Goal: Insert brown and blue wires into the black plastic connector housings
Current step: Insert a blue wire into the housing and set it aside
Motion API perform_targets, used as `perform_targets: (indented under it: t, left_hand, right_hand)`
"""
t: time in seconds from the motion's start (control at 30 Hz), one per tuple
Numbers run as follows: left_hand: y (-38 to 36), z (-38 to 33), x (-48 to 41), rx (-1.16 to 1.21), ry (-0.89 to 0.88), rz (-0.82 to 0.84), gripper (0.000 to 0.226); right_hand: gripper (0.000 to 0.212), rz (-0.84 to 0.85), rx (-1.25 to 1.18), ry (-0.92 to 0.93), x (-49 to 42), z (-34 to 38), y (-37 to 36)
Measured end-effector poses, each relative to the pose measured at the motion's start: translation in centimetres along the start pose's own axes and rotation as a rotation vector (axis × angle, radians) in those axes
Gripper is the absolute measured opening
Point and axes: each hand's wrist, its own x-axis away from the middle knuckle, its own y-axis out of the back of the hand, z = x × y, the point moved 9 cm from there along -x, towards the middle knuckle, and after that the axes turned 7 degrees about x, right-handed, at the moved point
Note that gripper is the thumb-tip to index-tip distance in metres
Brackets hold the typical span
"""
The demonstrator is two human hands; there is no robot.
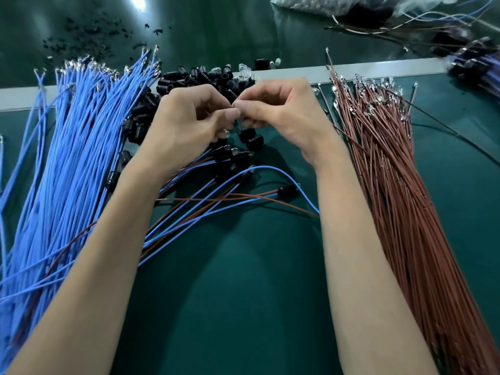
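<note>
We see both hands over the middle of the green mat, meeting fingertip to fingertip. The left hand has its fingers curled, with the thumb pressed against the forefinger. The right hand mirrors it, and the 2 pinches touch each other. Whatever sits between those fingertips is covered by them, so we cannot tell what is held, or whether anything is.

Right behind and under the hands lies the heap of black connector housings. It spreads from the grey strip that crosses the mat down towards the left wrist. To the left of the heap a thick bundle of blue wires fans out, with metal terminals at the far ends, and runs on beside the left forearm. To the right, well apart from it, a bundle of brown wires runs alongside the right forearm, its terminals also pointing away from us.

Between the 2 forearms we find several wired housings, with blue and brown leads trailing across the mat towards the left arm. A few clear parts rest on the strip by the heap. Farther off, black bits are scattered at the upper left and a clear plastic bag lies at the upper right
</note>
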Motion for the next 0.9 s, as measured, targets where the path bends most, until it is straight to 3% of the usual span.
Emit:
perform_targets:
  t: [0.07,0.17,0.23,0.77,0.9]
  left_hand:
    - [0.2,0.6,-0.1,0.000,0.021,-0.020,0.008]
    - [0.5,1.3,-0.2,-0.018,0.039,-0.036,0.011]
    - [0.4,1.5,-0.2,-0.034,0.041,-0.028,0.012]
    - [-0.2,1.1,0.2,-0.071,0.060,0.010,0.008]
    - [0.0,1.0,0.2,-0.056,0.059,0.002,0.010]
  right_hand:
    - [0.005,-0.052,0.061,-0.030,0.1,-0.4,1.3]
    - [0.014,-0.176,0.496,-0.045,-0.1,-1.0,3.9]
    - [0.022,-0.159,0.636,-0.101,-0.2,-1.9,4.4]
    - [0.017,-0.085,0.650,-0.028,-0.2,-2.3,3.7]
    - [0.014,-0.161,0.496,-0.018,-0.1,-1.8,4.6]
